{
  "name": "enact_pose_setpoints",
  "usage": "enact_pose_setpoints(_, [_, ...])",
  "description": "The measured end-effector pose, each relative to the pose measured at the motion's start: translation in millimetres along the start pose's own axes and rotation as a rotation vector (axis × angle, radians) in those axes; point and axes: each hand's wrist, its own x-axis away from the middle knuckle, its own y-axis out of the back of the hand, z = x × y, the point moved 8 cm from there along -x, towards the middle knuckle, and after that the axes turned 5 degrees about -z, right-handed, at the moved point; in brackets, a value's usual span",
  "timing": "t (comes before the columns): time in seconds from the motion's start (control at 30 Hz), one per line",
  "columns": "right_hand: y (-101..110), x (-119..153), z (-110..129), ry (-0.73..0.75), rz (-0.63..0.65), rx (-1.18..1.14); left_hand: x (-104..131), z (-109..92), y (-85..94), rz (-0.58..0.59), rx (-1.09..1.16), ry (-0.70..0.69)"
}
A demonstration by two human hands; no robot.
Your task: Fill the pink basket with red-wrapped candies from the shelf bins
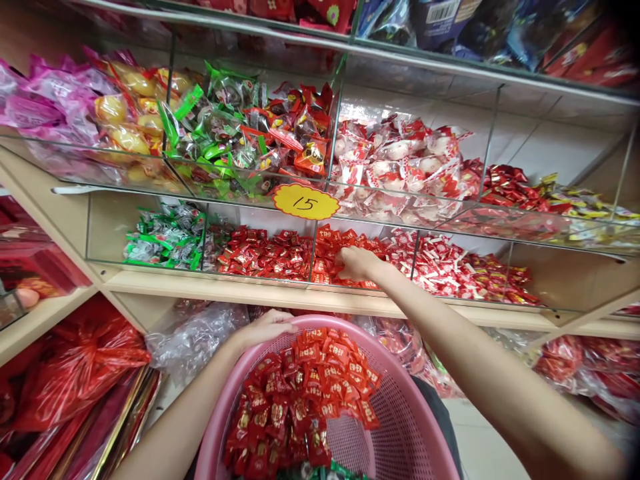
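A pink plastic basket [320, 323] with a perforated wall sits in front of me, holding a heap of red-wrapped candies [320, 373] and some green-wrapped pieces [333, 470] at the near edge. My left hand [267, 327] grips its far left rim, fingers over the edge. On the lower shelf, my right hand [360, 264] reaches into a clear-walled compartment. Its fingers curl down among loose red-wrapped candies [327, 243] like those in the basket; the fingertips are partly hidden.
Beside that compartment are darker red candies [267, 253], red-and-white candies [440, 263] and green-wrapped sweets [165, 237]. A yellow price tag [306, 202] reading 15 hangs on the upper shelf's front. Plastic bags [200, 337] lie below; a red bag [90, 367] stands left.
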Motion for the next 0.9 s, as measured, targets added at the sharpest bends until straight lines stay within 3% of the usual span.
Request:
enact_pose_setpoints(0.13, [2.1, 5.1, -21.6, 0.128, -0.061, -0.063, 0.1, -0.7, 0.2, 0.002, -0.018, 0.003])
enact_pose_setpoints(0.3, [-15.1, 12.3, -40.7, 0.151, -0.069, -0.111, -1.9, -0.3, -1.1, 0.009, -0.034, -0.018])
enact_pose_setpoints(0.43, [-23.4, 16.7, -40.7, 0.117, -0.056, -0.013, -2.2, 1.9, -0.8, 0.000, -0.045, 0.008])
enact_pose_setpoints(0.63, [-19.2, 18.4, -35.7, 0.041, -0.047, 0.128, -0.3, 0.6, -0.5, 0.008, -0.066, 0.040])
enact_pose_setpoints(0.9, [-24.3, 18.6, -35.4, 0.053, 0.019, 0.126, -0.9, 1.5, 0.7, -0.008, -0.056, 0.018])
